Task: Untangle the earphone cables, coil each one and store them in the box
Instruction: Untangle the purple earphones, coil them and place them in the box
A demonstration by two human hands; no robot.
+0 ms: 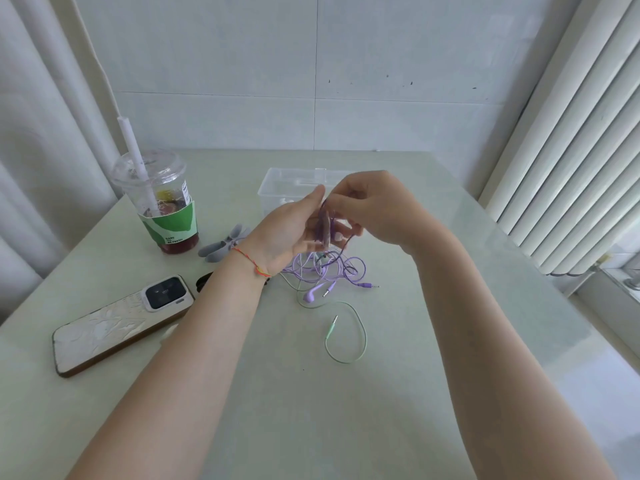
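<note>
Both hands are raised above the table in front of a clear plastic box. My left hand is held palm up with fingers straight, and a purple earphone cable is looped around those fingers. My right hand pinches that cable near the left fingertips. Below the hands lies a tangle of purple cables with an earbud and jack plugs. A pale green cable trails toward me, ending in its own plug.
A plastic drink cup with a straw stands at the left. A phone lies face down at the near left. Grey cable ties lie beside the cup. Window blinds close the right side.
</note>
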